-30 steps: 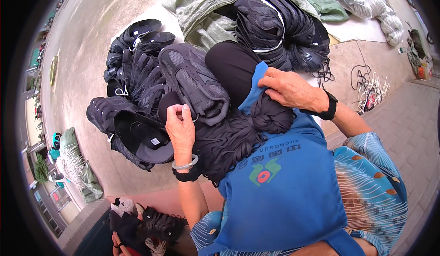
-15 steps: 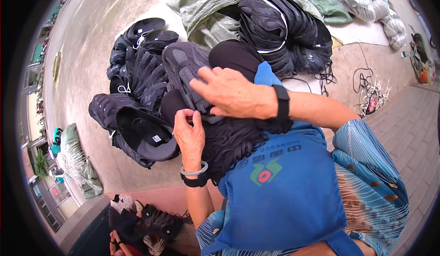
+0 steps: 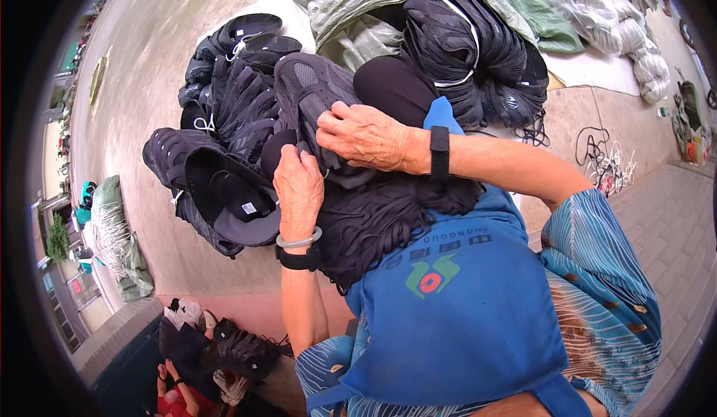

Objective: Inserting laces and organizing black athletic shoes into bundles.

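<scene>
A dark grey and black shoe upper (image 3: 314, 92) with mesh panels lies over my lap, pointing away from me. My left hand (image 3: 299, 185) is at its near left edge, thumb and fingers pinched together. Over the upper's right side, my right hand (image 3: 366, 137) has its fingers curled in. What either pinch holds is too small or hidden to make out. Beneath both hands, a thick bundle of black shoelaces (image 3: 373, 219) spreads over my blue apron (image 3: 463, 305).
Black shoe uppers tied in bundles (image 3: 243, 107) stand at the left, near a black shoe (image 3: 231, 193). Another tied bundle (image 3: 474, 47) sits by a pale green woven sack (image 3: 336, 6). Loose laces (image 3: 605, 159) lie at the right. Another person's hands (image 3: 170, 372) show at lower left.
My right hand has gone from spread fingers to a curled pinch on the upper. My left hand has moved slightly up and left, and the view has shifted a little.
</scene>
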Available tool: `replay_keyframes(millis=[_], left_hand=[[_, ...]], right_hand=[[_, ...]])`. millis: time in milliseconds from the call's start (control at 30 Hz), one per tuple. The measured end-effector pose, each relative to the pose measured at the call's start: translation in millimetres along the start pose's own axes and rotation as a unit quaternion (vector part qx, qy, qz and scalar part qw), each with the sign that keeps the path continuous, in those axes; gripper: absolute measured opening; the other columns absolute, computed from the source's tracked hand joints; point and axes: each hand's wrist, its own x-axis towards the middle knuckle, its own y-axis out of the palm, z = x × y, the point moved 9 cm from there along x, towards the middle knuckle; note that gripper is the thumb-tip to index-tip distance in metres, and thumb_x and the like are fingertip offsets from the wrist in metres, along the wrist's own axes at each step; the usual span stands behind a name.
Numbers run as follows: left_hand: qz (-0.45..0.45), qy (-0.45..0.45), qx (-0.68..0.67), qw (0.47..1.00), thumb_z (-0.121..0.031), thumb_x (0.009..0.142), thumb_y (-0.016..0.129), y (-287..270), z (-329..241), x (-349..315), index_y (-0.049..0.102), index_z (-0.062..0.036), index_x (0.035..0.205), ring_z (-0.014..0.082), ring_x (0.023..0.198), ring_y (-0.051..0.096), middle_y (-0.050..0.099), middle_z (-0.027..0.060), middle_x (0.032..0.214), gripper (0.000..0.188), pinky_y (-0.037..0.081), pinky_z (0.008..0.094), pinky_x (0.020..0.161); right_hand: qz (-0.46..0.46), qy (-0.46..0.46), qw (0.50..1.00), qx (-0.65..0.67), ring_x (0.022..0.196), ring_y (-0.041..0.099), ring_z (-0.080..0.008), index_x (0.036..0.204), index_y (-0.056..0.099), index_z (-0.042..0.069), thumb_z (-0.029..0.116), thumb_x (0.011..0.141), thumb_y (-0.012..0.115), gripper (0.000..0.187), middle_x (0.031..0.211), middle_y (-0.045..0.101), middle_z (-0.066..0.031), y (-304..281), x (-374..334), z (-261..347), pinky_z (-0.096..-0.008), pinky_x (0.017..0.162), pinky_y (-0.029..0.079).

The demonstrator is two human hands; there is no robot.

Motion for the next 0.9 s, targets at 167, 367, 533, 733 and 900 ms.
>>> replay_keyframes(millis=[167, 367, 533, 733, 900], left_hand=[[-0.002, -0.041, -0.064, 0.997, -0.009, 0.089, 0.050, 4.8, 9.9, -9.2, 0.045, 0.0023, 0.085, 0.0478, 0.073, 0.054, 0.055, 0.0268, 0.073, 0.013, 0.042, 0.0512, 0.063], [0.007, -0.057, -0.095, 0.994, -0.009, 0.090, 0.050, 3.7, 20.9, -7.1, 0.047, 0.0024, 0.085, 0.0464, 0.072, 0.056, 0.057, 0.0248, 0.073, 0.013, 0.043, 0.0496, 0.062], [0.069, -0.100, -0.190, 0.974, -0.015, 0.094, 0.046, 4.4, 24.0, -0.6, 0.047, 0.0013, 0.083, 0.0180, 0.050, 0.063, 0.059, 0.0121, 0.064, 0.020, 0.049, 0.0294, 0.044], [-0.004, 0.036, 0.002, 0.999, -0.010, 0.088, 0.054, -8.9, -12.3, -5.1, 0.046, 0.0019, 0.092, 0.0432, 0.076, 0.057, 0.054, 0.0250, 0.081, 0.015, 0.045, 0.0488, 0.065], [-0.027, 0.178, -0.044, 0.983, -0.004, 0.082, 0.056, -22.0, -54.6, -9.7, 0.042, 0.0024, 0.129, 0.0417, 0.119, 0.046, 0.046, 0.0257, 0.127, 0.050, 0.040, 0.0448, 0.098]], right_hand=[[0.017, 0.022, 0.995, 0.093, 0.089, 0.049, -0.0223, 0.090, 0.054, 0.007, 0.030, 0.059, 0.080, 0.046, 0.094, 0.048, -0.0057, -12.6, -6.0, -17.5, -0.0292, 0.074, 0.046], [-0.018, 0.037, 0.997, 0.063, 0.082, 0.049, -0.0213, 0.091, 0.053, 0.007, 0.024, 0.066, 0.072, 0.035, 0.090, 0.047, -0.0059, -3.4, -3.8, -12.6, -0.0293, 0.068, 0.045], [-0.041, 0.024, 0.999, -0.014, 0.079, 0.048, -0.0198, 0.092, 0.053, 0.008, 0.021, 0.073, 0.061, 0.024, 0.088, 0.047, -0.0046, 2.9, -1.0, -0.7, -0.0294, 0.064, 0.042], [-0.029, 0.068, 0.997, -0.029, 0.080, 0.048, -0.0197, 0.091, 0.054, 0.008, 0.019, 0.075, 0.058, 0.019, 0.088, 0.047, -0.0048, 12.1, 5.5, -5.2, -0.0298, 0.062, 0.042], [0.019, 0.082, 0.986, 0.145, 0.092, 0.053, -0.0285, 0.106, 0.051, 0.005, 0.015, 0.066, 0.074, 0.047, 0.103, 0.048, -0.0105, -11.9, -9.5, -25.2, -0.0364, 0.072, 0.048]])
